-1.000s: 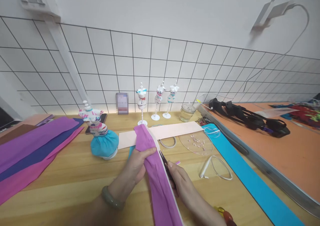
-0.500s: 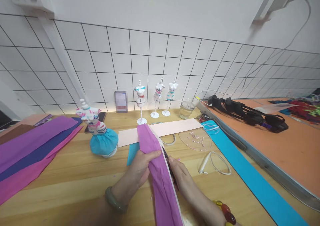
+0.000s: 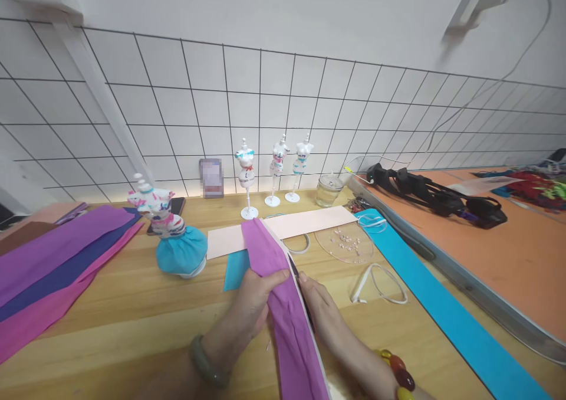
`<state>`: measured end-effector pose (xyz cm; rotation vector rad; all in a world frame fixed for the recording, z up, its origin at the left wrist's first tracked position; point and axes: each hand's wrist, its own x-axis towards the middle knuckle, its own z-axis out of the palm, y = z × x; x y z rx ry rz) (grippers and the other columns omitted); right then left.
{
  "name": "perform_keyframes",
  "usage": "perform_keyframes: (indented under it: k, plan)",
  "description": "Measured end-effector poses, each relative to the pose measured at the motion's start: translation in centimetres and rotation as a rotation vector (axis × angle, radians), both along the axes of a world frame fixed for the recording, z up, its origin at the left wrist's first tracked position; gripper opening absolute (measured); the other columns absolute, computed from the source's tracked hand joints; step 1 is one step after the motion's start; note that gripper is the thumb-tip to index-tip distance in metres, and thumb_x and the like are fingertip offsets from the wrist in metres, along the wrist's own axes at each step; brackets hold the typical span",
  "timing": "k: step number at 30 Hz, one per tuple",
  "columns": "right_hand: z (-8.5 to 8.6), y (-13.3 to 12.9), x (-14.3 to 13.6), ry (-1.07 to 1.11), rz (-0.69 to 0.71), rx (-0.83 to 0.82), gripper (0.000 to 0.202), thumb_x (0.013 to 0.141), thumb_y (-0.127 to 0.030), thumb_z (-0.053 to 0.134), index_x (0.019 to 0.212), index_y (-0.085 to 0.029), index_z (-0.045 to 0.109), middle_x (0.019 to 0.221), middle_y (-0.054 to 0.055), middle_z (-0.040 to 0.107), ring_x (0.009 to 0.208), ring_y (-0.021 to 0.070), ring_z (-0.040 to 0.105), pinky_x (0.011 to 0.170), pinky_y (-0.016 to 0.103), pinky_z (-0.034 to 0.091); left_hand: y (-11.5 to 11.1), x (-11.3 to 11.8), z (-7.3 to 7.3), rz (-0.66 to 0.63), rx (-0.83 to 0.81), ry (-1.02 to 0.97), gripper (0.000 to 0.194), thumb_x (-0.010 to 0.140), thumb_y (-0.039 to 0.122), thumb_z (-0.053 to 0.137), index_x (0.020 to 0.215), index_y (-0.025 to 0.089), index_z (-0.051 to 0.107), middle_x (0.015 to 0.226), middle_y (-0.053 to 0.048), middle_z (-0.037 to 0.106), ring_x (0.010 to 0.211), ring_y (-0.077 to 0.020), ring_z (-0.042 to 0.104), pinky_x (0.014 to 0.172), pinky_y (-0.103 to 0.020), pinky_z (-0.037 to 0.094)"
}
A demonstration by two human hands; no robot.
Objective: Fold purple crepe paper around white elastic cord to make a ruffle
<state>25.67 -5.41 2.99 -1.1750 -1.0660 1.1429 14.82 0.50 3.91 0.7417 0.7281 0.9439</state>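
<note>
A long strip of purple cloth (image 3: 289,323) with a white edge runs from the middle of the table toward me. My left hand (image 3: 259,294) grips it, thumb on top and fingers underneath. My right hand (image 3: 321,305) is closed around black scissors (image 3: 293,265), whose dark blades lie along the cloth's white right edge. Most of the scissors is hidden behind the cloth and my fingers. Under the cloth's far end lies a pale pink strip (image 3: 309,223), and a short piece of blue fabric (image 3: 236,269) shows just left of it.
At the left stands a small dress form (image 3: 163,211) in a blue skirt (image 3: 182,251), beside layered fabrics (image 3: 57,258). Behind are several mini forms (image 3: 246,170) and a glass jar (image 3: 329,190). Rightward lie beads (image 3: 347,242), white elastic (image 3: 362,285), a blue strip (image 3: 442,294) and a metal edge (image 3: 464,291).
Both hands have shifted very slightly toward me and to the right along the cloth. The view has moved a little; the other things lie as before.
</note>
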Motion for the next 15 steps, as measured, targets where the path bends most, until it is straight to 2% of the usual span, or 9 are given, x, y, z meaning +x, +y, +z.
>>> perform_keyframes:
  k: [3, 7, 15]
  plan:
    - [0.03, 0.01, -0.06, 0.004, -0.022, 0.002, 0.046, 0.086, -0.054, 0.042, 0.088, -0.015, 0.065, 0.084, 0.005, 0.065, 0.08, 0.0193, 0.056, 0.077, 0.03, 0.043, 0.01, 0.03, -0.13, -0.01, 0.003, -0.006, 0.032, 0.06, 0.017, 0.075, 0.089, 0.014, 0.065, 0.092, -0.008, 0.069, 0.084, -0.0228, 0.063, 0.08, -0.036, 0.048]
    - [0.0, 0.03, -0.1, -0.013, -0.064, 0.005, 0.042, 0.084, -0.054, 0.045, 0.077, -0.016, 0.062, 0.076, 0.003, 0.062, 0.075, 0.0178, 0.054, 0.074, 0.028, 0.043, 0.02, 0.01, -0.08, -0.017, -0.024, 0.006, 0.037, 0.057, 0.018, 0.077, 0.092, 0.013, 0.066, 0.093, -0.01, 0.069, 0.085, -0.0245, 0.063, 0.081, -0.037, 0.049]
    - [-0.65, 0.28, -0.04, 0.014, -0.049, 0.011, 0.042, 0.084, -0.054, 0.044, 0.075, -0.018, 0.061, 0.075, 0.003, 0.062, 0.074, 0.0175, 0.053, 0.071, 0.027, 0.044, 0.07, 0.1, 0.38, 0.006, -0.044, 0.022, 0.04, 0.054, 0.018, 0.078, 0.092, 0.014, 0.066, 0.09, -0.008, 0.07, 0.083, -0.0237, 0.064, 0.078, -0.036, 0.05]
